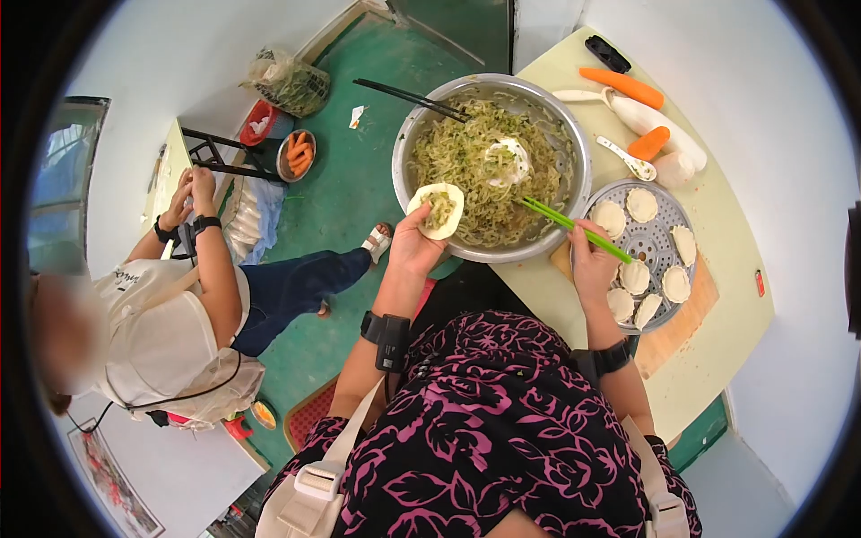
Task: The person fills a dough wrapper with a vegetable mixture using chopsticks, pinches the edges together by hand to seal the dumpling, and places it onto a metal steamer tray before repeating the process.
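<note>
In my left hand (pixel 415 242) lies a round dumpling wrapper (pixel 452 224) with a small heap of shredded filling on it, held near the rim of a large metal bowl (pixel 403 152). Shredded greenish filling (pixel 466 170) with a whitish lump in it fills the bowl. My right hand (pixel 593 264) grips bright green chopsticks (pixel 574 224), whose tips touch the filling at the bowl's right side. Right of that hand, a perforated metal steamer tray (pixel 641 238) carries several pleated dumplings (pixel 641 205).
Dark chopsticks (pixel 404 94) rest across the bowl's far rim. Carrots (pixel 623 87), a white radish (pixel 659 130) and a white spoon (pixel 628 161) lie on the table. A wooden board (pixel 695 314) sits under the tray. At left, another person (pixel 170 305) works at a separate table.
</note>
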Demonstrator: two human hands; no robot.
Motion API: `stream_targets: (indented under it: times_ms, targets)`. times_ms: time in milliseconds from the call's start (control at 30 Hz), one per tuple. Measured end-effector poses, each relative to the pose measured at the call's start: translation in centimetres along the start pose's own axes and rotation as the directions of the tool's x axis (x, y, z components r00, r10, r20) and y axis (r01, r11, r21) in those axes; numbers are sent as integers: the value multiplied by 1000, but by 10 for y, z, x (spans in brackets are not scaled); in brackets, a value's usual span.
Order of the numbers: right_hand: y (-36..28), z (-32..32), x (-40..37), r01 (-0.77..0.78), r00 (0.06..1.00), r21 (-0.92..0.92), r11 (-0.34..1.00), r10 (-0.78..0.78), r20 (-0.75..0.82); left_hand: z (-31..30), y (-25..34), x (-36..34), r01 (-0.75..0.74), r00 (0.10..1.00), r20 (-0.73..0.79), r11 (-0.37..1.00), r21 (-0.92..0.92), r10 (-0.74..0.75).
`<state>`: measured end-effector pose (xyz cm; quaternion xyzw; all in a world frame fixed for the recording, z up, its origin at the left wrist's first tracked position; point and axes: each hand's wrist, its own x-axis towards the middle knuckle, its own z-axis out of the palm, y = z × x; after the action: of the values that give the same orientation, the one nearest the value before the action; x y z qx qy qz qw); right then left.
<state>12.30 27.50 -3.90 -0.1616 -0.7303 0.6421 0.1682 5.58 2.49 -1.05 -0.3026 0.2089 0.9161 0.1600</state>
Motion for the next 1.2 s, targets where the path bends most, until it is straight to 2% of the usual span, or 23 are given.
stream_targets:
  times_ms: [33, 100, 200, 300, 333, 400, 500, 600, 700, 800, 900, 967, 1000, 1067, 1133, 1167, 1200]
  targets:
    - [5, -2, -1, -85, 996, 83, 993, 88, -35, 0, 2, 0, 8, 999, 46, 999, -41, -6]
    - [9, -4, -2, -236, 961, 253, 938, 264, -84, 8, 0, -2, 23, 998, 57, 1000, 4, -23]
    - [22, -7, -4, -200, 978, 188, 962, 208, -25, 28, -6, -13, 95, 991, 93, 993, 71, -101]
    - [20, -25, -12, -364, 907, 48, 930, 342, 247, 40, -12, -23, 214, 957, 175, 969, 120, -233]
    - [18, -30, -15, -426, 838, -12, 905, 400, 371, 41, -14, -25, 247, 942, 200, 961, 129, -269]
    - [8, -39, -21, -522, 638, -152, 839, 502, 583, 42, -18, -30, 309, 909, 244, 939, 150, -338]
    - [-32, -22, -17, -385, 640, -186, 904, 406, 653, 53, -23, -39, 340, 885, 240, 905, 255, -400]
    - [-49, 3, -13, -312, 809, 129, 941, 192, 556, 61, -26, -45, 326, 882, 236, 889, 320, -408]
    - [-59, 16, -5, -172, 847, 186, 967, 49, 529, 60, -27, -48, 316, 876, 250, 883, 347, -412]
    - [-58, 20, -5, -147, 826, 224, 963, -6, 564, 55, -25, -49, 315, 875, 248, 878, 360, -416]
    - [-62, 20, -9, -131, 818, 169, 977, 11, 575, 41, -20, -50, 319, 899, 211, 904, 286, -384]
    - [-52, 10, -12, -46, 750, -56, 997, 72, 657, 26, -11, -49, 322, 920, 167, 927, 190, -354]
    - [-45, 1, -14, 5, 717, -167, 986, 113, 688, 25, -5, -50, 296, 927, 196, 945, 138, -319]
    - [-31, -17, -20, -57, 582, -349, 935, 315, 749, 17, 12, -49, 207, 965, 145, 973, 101, -220]
    - [22, -33, -36, -136, 760, -320, 938, 306, 573, -1, 22, -45, 191, 967, 167, 981, 27, -193]
    - [3, -32, -31, -361, 735, -332, 872, 485, 474, -15, 23, -37, 137, 971, 198, 990, 15, -137]
    - [19, -35, -27, -408, 760, -270, 872, 488, 430, -15, 23, -39, 97, 980, 174, 995, -10, -94]
